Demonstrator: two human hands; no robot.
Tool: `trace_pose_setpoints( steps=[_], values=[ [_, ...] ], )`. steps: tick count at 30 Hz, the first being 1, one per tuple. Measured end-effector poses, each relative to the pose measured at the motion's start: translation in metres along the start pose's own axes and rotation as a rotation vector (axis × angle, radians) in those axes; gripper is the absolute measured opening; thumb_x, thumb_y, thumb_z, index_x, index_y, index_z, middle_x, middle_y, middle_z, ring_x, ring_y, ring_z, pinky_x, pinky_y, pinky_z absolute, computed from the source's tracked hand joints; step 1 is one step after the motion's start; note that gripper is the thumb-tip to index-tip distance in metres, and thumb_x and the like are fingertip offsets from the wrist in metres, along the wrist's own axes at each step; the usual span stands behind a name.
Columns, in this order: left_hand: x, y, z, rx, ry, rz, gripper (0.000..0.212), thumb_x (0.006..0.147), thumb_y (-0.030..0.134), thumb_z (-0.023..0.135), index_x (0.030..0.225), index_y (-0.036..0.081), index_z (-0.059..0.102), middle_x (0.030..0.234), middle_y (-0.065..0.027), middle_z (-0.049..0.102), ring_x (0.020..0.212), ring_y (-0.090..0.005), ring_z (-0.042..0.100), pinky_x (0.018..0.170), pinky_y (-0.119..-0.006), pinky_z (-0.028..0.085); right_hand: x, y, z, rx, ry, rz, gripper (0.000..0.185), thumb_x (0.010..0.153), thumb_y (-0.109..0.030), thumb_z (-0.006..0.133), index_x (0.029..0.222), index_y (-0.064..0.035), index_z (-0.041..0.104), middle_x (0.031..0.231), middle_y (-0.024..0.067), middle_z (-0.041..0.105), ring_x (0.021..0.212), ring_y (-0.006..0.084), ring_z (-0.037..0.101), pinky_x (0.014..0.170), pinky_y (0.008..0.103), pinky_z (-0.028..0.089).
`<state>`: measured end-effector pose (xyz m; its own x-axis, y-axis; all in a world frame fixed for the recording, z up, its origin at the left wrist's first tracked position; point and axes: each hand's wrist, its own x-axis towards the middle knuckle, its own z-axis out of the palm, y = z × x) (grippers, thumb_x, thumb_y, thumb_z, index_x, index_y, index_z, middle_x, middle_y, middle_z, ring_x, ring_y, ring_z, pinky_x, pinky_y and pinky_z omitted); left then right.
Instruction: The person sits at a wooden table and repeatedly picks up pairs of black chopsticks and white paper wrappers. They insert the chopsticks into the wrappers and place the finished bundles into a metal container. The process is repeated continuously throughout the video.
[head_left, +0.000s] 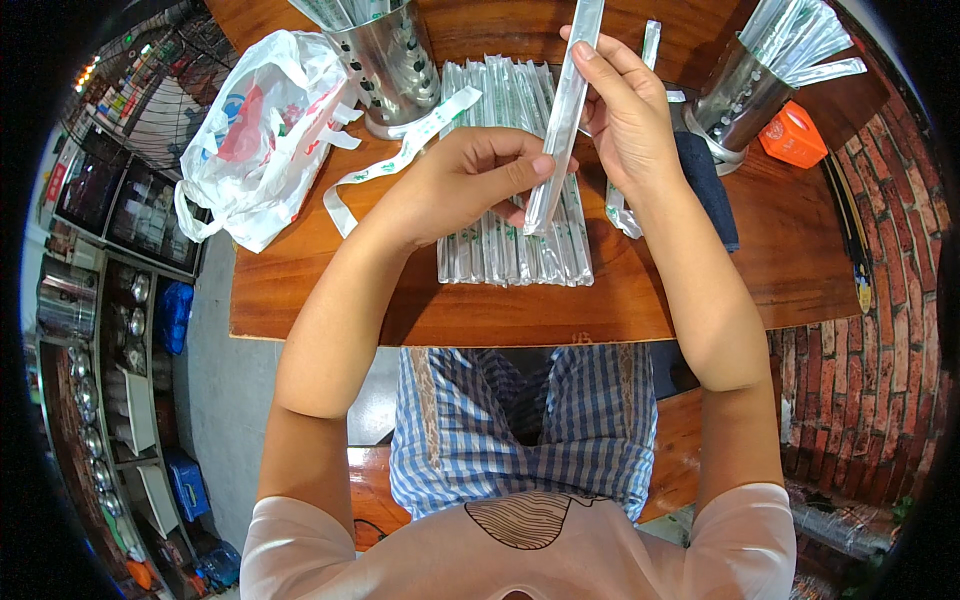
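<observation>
A long, clear plastic-wrapped packet (564, 112), its contents not clear, is tilted between my two hands. My left hand (480, 180) pinches its lower end between thumb and fingers. Higher up, my right hand (626, 105) grips the same packet by its edge. Beneath them a row of similar wrapped packets with green print (517, 259) lies side by side on the wooden table (315, 300). Left of the row, a white paper strip with green print (390, 161) curls over the tabletop. Another printed wrapper (621, 210) lies by my right forearm.
A white plastic bag (262, 142) sits at the left beside a metal holder (390, 67) of wrapped packets. At the right stand a second filled metal holder (742, 94) and an orange box (793, 135). A dark cloth (705, 187) lies near my right forearm. A brick-patterned wall borders the table.
</observation>
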<state>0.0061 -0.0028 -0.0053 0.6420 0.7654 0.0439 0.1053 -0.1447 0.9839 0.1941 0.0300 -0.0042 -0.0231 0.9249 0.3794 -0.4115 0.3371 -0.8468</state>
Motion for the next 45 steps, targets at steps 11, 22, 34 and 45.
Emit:
trace_pose_setpoints(
  steps=[11, 22, 34, 45],
  values=[
    [0.003, -0.002, 0.000, 0.025, 0.005, -0.029, 0.024, 0.092, 0.023, 0.066, 0.104, 0.002, 0.067, 0.099, -0.0020, 0.070, 0.067, -0.0033, 0.056, 0.057, -0.020, 0.047, -0.003, 0.001, 0.001, -0.129, 0.064, 0.042, 0.029, 0.088, -0.025, 0.070, 0.108, -0.0045, 0.065, 0.086, -0.0017, 0.067, 0.075, 0.0047, 0.059, 0.065, 0.0221, 0.043],
    [0.001, 0.001, -0.001, 0.040, 0.027, -0.041, 0.018, 0.092, 0.019, 0.066, 0.097, 0.001, 0.066, 0.105, -0.0047, 0.070, 0.069, -0.0031, 0.056, 0.059, -0.021, 0.047, -0.002, -0.003, 0.004, -0.145, 0.069, 0.071, 0.024, 0.090, -0.023, 0.068, 0.104, -0.0043, 0.065, 0.085, -0.0011, 0.066, 0.075, 0.0058, 0.059, 0.066, 0.0233, 0.045],
    [-0.002, 0.003, -0.004, -0.116, -0.012, 0.057, 0.033, 0.097, 0.025, 0.057, 0.112, -0.004, 0.060, 0.084, -0.0043, 0.063, 0.073, -0.0120, 0.060, 0.066, -0.027, 0.050, 0.019, -0.050, -0.022, -0.100, 0.162, -0.188, 0.015, 0.093, -0.017, 0.062, 0.101, -0.0044, 0.059, 0.078, 0.0002, 0.063, 0.069, 0.0074, 0.060, 0.055, 0.0210, 0.048],
    [0.004, -0.005, -0.006, -0.114, 0.184, 0.132, 0.029, 0.100, 0.027, 0.051, 0.110, 0.003, 0.064, 0.085, -0.0003, 0.061, 0.078, -0.0110, 0.059, 0.069, -0.027, 0.049, 0.066, -0.215, -0.141, -0.949, 0.594, -0.910, 0.029, 0.092, -0.022, 0.066, 0.104, 0.0025, 0.057, 0.083, 0.0024, 0.059, 0.069, 0.0071, 0.055, 0.061, 0.0234, 0.047]
  ],
)
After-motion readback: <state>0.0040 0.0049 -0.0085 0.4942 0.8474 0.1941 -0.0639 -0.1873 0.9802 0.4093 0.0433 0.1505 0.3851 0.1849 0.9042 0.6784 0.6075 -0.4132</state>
